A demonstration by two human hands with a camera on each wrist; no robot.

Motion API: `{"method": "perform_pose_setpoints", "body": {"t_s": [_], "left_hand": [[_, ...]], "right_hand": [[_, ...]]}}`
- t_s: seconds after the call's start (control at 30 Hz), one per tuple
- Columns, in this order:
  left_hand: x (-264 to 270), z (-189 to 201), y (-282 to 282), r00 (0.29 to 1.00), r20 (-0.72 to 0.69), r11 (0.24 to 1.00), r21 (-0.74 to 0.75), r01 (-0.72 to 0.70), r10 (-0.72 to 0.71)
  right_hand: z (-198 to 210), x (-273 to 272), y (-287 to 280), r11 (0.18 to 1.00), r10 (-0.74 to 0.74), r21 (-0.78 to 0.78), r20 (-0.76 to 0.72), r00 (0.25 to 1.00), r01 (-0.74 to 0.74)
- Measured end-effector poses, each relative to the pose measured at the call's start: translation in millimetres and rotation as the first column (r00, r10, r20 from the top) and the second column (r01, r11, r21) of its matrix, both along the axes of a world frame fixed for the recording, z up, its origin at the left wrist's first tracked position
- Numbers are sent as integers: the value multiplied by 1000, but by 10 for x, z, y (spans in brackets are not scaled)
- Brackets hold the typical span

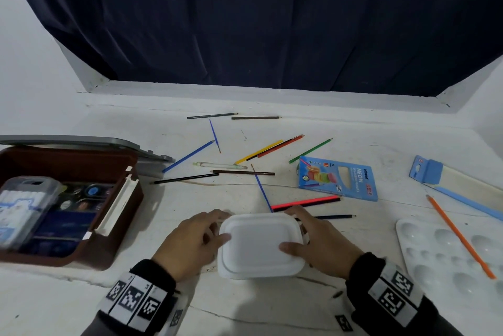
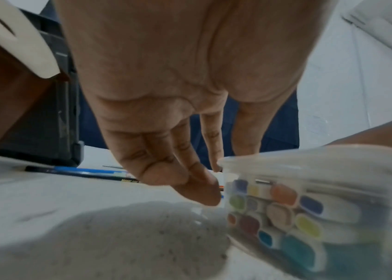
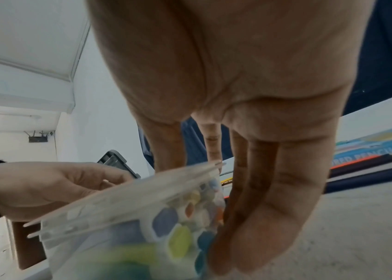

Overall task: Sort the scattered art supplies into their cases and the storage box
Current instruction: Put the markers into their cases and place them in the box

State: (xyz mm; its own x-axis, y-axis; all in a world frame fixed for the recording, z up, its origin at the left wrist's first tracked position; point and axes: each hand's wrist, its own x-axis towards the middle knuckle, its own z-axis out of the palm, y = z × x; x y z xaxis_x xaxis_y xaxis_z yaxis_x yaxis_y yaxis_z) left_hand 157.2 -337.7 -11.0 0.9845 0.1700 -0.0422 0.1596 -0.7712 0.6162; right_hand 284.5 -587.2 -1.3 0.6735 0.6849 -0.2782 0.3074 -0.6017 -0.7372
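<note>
Far left: brown storage box [image 1: 109, 248] sits open on the white table [image 1: 353, 295], grey lid hinged back, already holding a clear case of white sticks [image 1: 24, 207] and dark items. Next, the left hand [image 1: 187, 243] has fingers loosely curved against the left edge of the lidded tub [image 1: 261, 246]; from the left wrist view the fingertips [image 2: 202, 195] look barely at the tub's wall, so whether it truly grips cannot be told. The tub is near centre front, white lid on, clear walls showing coloured paint pots [image 2: 283, 208] inside. The right hand [image 1: 324, 243] grips the tub's right side, thumb on the lid, fingers [image 3: 262, 217] down the wall. Behind: scattered coloured pencils [image 1: 269, 149] and a thin blue brush [image 1: 262, 188], none sorted. Right: blue pencil carton [image 1: 337, 179], white palette [image 1: 449, 259] with an orange pencil [image 1: 460, 235] across it.

Risks: the right wrist view shows the tub tilted; if the lid isn't snapped shut, pots could spill. A one-sided grip could let it slip. The box looks crowded, so the tub may not fit flat.
</note>
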Motion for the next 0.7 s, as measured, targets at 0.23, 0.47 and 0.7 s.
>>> {"method": "perform_pose_setpoints", "body": {"t_s": [0.23,0.47,0.7], "left_hand": [[-67,-21,-74,996,31,964,-256,-69,80],[-289,-57,-140,996,20,924,-376,-71,85],[-294,-76,-82,1000,-10,933,-361,3,-7]], "right_hand": [[98,23,2,999,-35,-32,-119,992,32],[14,-66,-131,985,-139,76,-168,976,153],[-53,-227,-109,981,-138,121,-103,985,150]]}}
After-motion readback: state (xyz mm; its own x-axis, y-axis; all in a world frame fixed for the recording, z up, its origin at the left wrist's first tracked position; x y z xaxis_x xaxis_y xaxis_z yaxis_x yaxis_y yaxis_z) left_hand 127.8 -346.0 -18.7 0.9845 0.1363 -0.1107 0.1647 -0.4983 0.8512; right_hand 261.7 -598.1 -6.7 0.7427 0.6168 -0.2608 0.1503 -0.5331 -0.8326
